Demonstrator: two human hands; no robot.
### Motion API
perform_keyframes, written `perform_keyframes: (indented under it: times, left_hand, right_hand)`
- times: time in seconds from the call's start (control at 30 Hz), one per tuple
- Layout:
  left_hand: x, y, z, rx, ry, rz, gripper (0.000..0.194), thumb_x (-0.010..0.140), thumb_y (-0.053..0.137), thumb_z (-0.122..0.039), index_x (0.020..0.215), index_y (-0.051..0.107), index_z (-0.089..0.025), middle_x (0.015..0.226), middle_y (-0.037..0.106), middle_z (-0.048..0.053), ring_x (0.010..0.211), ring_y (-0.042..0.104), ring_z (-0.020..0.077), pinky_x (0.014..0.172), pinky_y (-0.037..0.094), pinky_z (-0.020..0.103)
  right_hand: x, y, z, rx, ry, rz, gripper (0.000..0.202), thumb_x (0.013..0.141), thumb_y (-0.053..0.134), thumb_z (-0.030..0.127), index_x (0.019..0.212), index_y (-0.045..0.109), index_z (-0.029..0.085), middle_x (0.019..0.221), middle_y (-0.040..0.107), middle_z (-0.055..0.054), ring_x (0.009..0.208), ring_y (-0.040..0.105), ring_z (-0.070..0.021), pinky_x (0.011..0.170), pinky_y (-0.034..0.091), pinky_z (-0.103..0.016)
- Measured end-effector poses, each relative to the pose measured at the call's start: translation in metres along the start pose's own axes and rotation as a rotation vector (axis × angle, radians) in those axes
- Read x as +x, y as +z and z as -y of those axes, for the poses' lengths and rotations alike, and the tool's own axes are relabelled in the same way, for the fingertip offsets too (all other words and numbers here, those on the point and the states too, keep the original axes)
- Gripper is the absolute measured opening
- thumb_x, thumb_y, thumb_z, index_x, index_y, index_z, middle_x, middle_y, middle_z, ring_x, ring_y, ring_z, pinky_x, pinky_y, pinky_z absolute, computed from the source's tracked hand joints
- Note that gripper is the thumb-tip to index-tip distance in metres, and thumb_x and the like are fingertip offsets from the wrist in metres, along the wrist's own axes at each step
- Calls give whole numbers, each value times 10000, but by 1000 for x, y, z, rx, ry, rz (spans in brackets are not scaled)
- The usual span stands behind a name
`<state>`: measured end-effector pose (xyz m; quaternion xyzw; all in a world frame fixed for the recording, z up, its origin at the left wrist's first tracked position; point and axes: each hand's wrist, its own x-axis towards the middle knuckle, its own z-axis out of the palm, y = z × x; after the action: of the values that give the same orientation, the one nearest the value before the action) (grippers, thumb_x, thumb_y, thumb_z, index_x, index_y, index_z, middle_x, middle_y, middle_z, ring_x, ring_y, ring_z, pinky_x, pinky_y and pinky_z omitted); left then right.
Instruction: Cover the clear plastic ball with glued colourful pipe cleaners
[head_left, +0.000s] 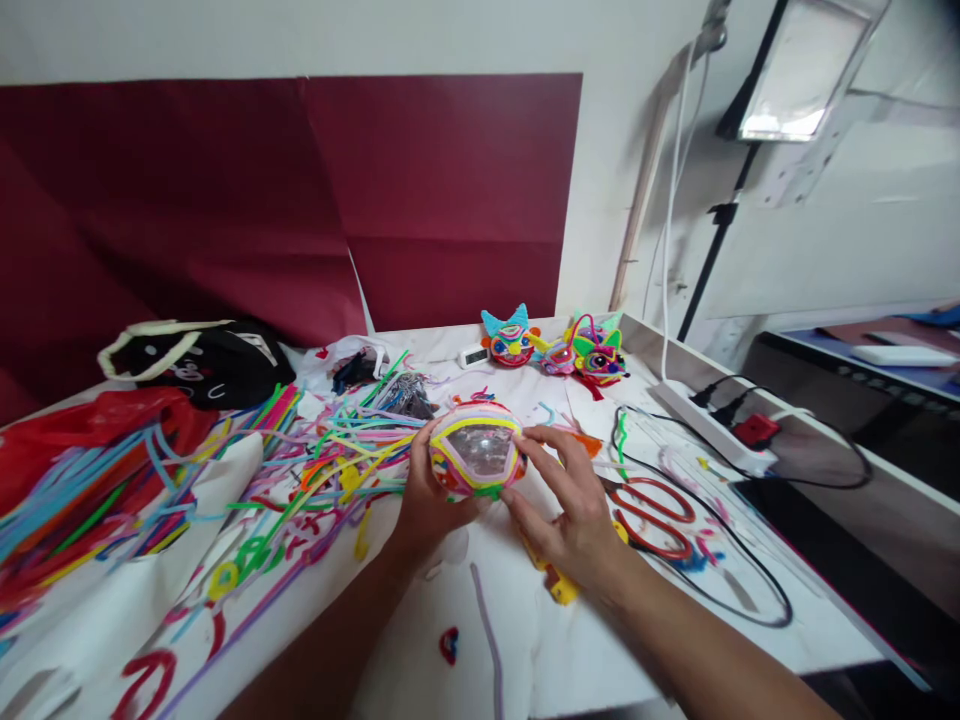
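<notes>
A rounded craft piece (480,450) wrapped in rows of coloured pipe cleaner, with a bare shiny grey patch on its face, is held up above the white table. My left hand (431,495) wraps round its left side and underside. On the right, my right hand (562,500) has its thumb and fingers against the edge of the piece. Beneath the hands lie a purple pipe cleaner (487,635) and a small red and blue piece (448,645). A yellow object (561,585) sits partly hidden under my right hand.
Orange-handled scissors (660,515) and a black cable (772,590) lie right. Many pipe cleaners (337,450) spread left, near a black bag (217,365). Colourful animal-like figures (514,338) stand at the back. A white power strip (712,430) runs along the right edge.
</notes>
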<state>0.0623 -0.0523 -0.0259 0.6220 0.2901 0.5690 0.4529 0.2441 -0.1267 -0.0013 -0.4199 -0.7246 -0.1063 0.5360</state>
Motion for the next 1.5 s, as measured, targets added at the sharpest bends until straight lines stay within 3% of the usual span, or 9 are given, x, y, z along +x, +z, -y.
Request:
perform_keyframes:
  times: [0.27,0.7,1.2,1.4,1.5]
  left_hand:
    - [-3,2,-8,68,80,9,977,567,892,-320,1394,378,-236,1406,506,148,1270,536,343,956,551,400]
    - [-4,3,-11,123,184,15,982,565,888,-348,1398,382,-227,1369,533,148,1243,555,336,990,523,423]
    - [-3,5,-15,62,87,17,1033,514,901,-345,1404,383,-256,1378,524,133,1270,534,354,1017,512,479]
    - [-4,5,-14,-167,-67,77,1093,482,931,-361,1413,363,-300,1437,467,119,1335,476,366,1036,492,460]
    - [-5,6,-15,-264,-101,94,1033,534,922,-387,1404,373,-290,1457,459,119,1346,465,357,1058,466,445]
  right_hand:
    - [0,-4,6,-7,15,11,507,891,652,253,1373,502,206,1346,529,-193,1239,533,-321,956,501,-543]
    - [1,-7,10,-19,-11,6,510,881,649,223,1370,510,177,1363,522,-209,1264,524,-321,990,485,-529]
    - [-2,-5,7,-24,-13,7,601,874,660,226,1440,457,206,1350,529,-197,1239,542,-324,960,504,-531]
    - [-1,-3,4,-8,9,5,586,872,667,221,1425,477,203,1341,535,-189,1234,548,-311,966,510,-503]
    - [0,-3,3,-1,19,3,538,873,662,210,1388,510,183,1323,550,-190,1230,552,-304,986,502,-498]
